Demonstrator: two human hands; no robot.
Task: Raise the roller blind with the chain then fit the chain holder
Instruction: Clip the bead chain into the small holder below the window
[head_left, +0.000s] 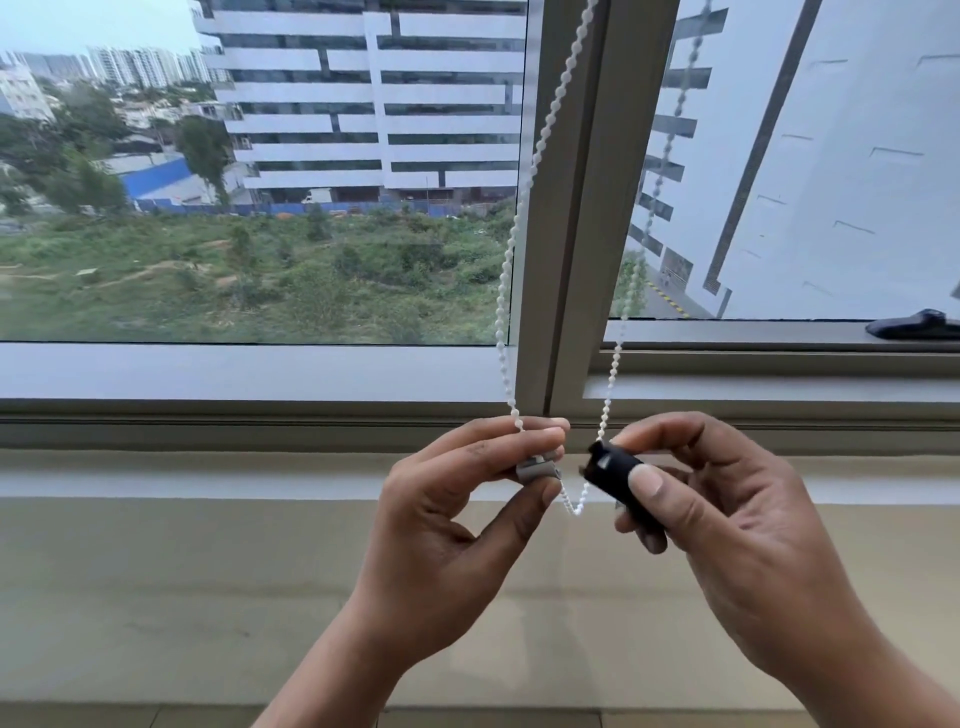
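Observation:
A white bead chain (524, 208) hangs in a loop in front of the window's grey upright (566, 208); the bottom of the loop dips between my hands. My left hand (467, 514) pinches a small grey holder piece (537, 470) together with the left strand of the chain. My right hand (727, 519) grips a black holder part (610, 470) between thumb and fingers, close to the right strand. The two parts are a short gap apart. The roller blind itself is out of view above.
A pale window sill (208, 478) runs across below the glass, with a beige wall (156, 597) under it. A dark object (909, 326) lies on the right frame ledge. Buildings and greenery show outside.

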